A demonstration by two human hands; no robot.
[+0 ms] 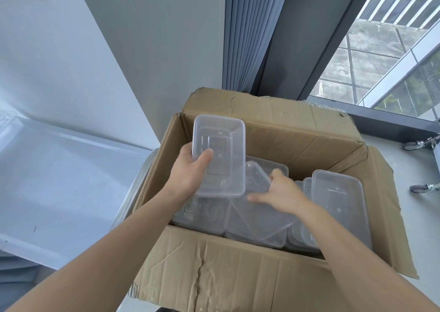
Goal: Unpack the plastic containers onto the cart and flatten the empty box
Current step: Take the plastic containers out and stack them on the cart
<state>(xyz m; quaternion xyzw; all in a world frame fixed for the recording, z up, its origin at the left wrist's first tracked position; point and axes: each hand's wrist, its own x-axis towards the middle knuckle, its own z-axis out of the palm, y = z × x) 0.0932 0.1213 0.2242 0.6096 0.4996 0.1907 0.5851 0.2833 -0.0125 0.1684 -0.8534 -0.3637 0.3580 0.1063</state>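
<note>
over the box point(262, 276), left side: left hand point(188, 171), thumb and fingers clamped on raised tub point(219, 154). inside box, centre: right hand point(283, 193), curled round tilted tub point(258, 180). beneath both: more tubs point(340, 204), stacked, loose. box flaps open.

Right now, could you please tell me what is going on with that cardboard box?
A person is unpacking an open brown cardboard box. The left hand holds a clear rectangular plastic container lifted above the box. The right hand reaches inside and grips a second clear container, which lies tilted on the pile. Several more clear containers lie inside, so the box is not yet ready to flatten.
</note>
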